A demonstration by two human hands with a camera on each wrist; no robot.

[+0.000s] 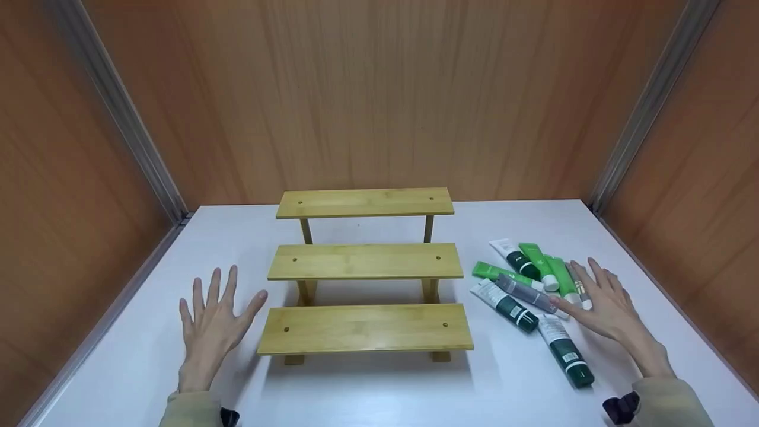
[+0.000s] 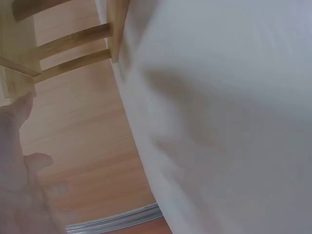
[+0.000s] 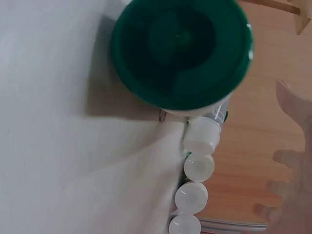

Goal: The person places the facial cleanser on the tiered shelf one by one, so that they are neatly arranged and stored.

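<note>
Fingers spread, my left hand hovers over the white table, left of a three-step bamboo shelf. My right hand is spread too, above the right edge of a pile of squeeze tubes; it holds nothing. In the pile lie white-and-dark-green tubes, bright green tubes with white caps and a grey translucent tube. The right wrist view shows a dark green cap close up, with several white caps beyond. In the left wrist view, the shelf's side frame stands past my thumb.
Wood-grain panels enclose the white table at the back and both sides. Grey metal strips run along the corners. The shelf stands in the middle, near the back panel, with the tubes on its right.
</note>
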